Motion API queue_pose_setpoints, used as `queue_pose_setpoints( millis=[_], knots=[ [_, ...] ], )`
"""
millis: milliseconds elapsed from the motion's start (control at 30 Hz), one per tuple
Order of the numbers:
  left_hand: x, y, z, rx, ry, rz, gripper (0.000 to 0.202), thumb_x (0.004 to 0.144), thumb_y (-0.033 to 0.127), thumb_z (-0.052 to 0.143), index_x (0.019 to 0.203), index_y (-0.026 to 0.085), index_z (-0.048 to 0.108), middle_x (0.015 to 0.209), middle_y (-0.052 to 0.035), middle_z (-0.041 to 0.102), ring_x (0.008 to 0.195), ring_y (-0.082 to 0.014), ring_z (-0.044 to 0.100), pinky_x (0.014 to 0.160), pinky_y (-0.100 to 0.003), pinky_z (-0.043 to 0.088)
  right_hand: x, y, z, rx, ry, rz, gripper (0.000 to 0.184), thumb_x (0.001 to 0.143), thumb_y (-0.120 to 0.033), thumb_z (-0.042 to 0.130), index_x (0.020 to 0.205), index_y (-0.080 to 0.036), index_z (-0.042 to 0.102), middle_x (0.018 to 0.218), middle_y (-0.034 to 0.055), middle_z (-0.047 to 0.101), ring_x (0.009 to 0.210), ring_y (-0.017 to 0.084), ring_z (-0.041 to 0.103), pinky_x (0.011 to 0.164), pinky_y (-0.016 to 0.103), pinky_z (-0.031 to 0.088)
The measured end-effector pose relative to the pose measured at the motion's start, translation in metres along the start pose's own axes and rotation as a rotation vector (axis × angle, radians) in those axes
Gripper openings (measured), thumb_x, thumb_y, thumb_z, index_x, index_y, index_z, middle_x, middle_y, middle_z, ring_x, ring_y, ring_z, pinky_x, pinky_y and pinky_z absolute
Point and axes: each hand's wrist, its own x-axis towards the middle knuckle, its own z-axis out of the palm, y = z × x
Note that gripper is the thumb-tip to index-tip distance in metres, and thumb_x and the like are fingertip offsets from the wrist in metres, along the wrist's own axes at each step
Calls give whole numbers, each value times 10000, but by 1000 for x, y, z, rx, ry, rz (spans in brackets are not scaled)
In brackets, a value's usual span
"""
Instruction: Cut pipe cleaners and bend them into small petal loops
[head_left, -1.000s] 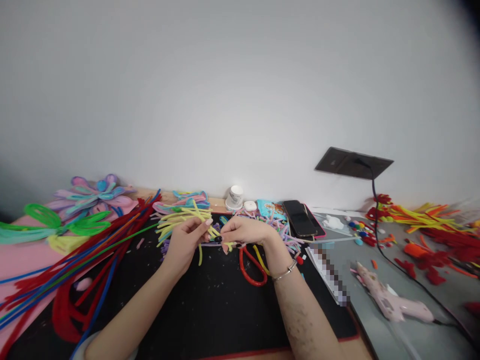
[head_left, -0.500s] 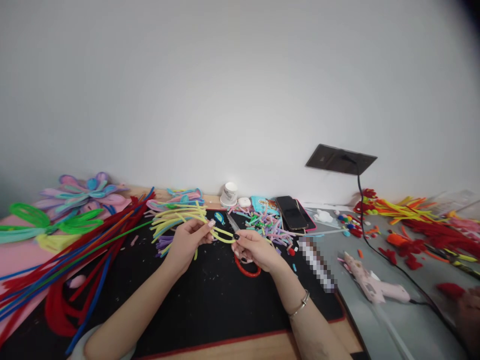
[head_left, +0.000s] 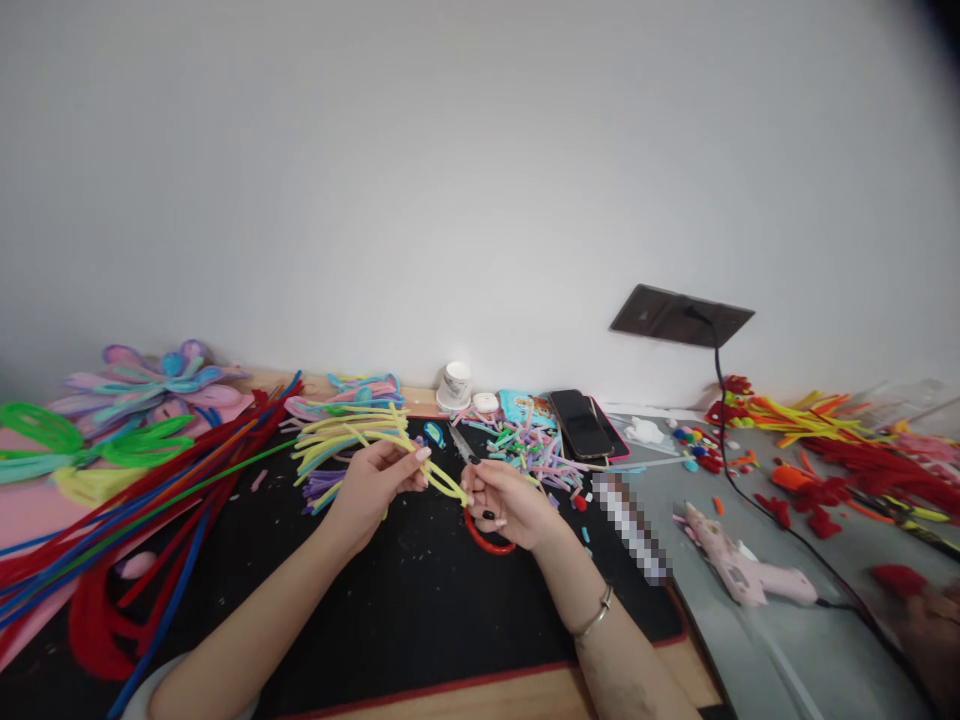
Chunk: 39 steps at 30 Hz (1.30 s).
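Note:
Between my two hands stretch yellow pipe cleaners (head_left: 444,482). My left hand (head_left: 380,482) pinches them between thumb and fingers. Closed on their right end is my right hand (head_left: 506,500), fingertips together. Behind the left hand lies a bundle of yellow, blue and purple pipe cleaners (head_left: 349,437), partly covered by it. Red-handled scissors (head_left: 491,543) rest on the black mat (head_left: 420,620) under my right hand, their blades pointing away and the handle partly hidden. A pile of short pastel pipe cleaner pieces (head_left: 529,450) is just beyond the right hand.
Long red and blue pipe cleaners (head_left: 187,480) and fuzzy flowers (head_left: 150,385) fill the left side. A paper cup (head_left: 456,384) and a phone (head_left: 581,424) stand along the back. At right lie a pink glue gun (head_left: 742,565), its black cord, and another person's hand (head_left: 937,620).
The right ends of the yellow pipe cleaners have dropped slightly and come together at my right fingertips. My right hand has turned a little, while the left keeps its pinch.

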Motion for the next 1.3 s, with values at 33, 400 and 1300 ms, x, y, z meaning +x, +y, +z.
queue_pose_setpoints(
  millis=[33, 400, 1300],
  knots=[
    [0, 0, 0, -8, 1, -3, 257, 609, 339, 747, 705, 138, 618, 558, 19, 594, 494, -91, 552, 514, -203, 475, -1, 0, 2, -26, 14, -11, 230, 775, -359, 593, 734, -143, 525, 580, -38, 469, 385, 28, 325, 326, 145, 116],
    [-1, 5, 1, -37, -6, -25, 250, 622, 336, 744, 682, 133, 612, 544, 23, 587, 492, -76, 540, 516, -183, 464, -1, 6, 8, -418, 18, -154, 217, 767, -339, 608, 730, -127, 581, 514, -42, 507, 364, 27, 313, 320, 145, 194],
    [1, 2, -4, 35, -116, 7, 223, 668, 359, 699, 683, 155, 612, 531, 30, 547, 437, -78, 480, 459, -191, 379, 1, 2, -7, 7, -134, 104, 257, 798, -285, 502, 591, -162, 412, 519, -51, 329, 420, 53, 208, 361, 172, 89]
  ],
)
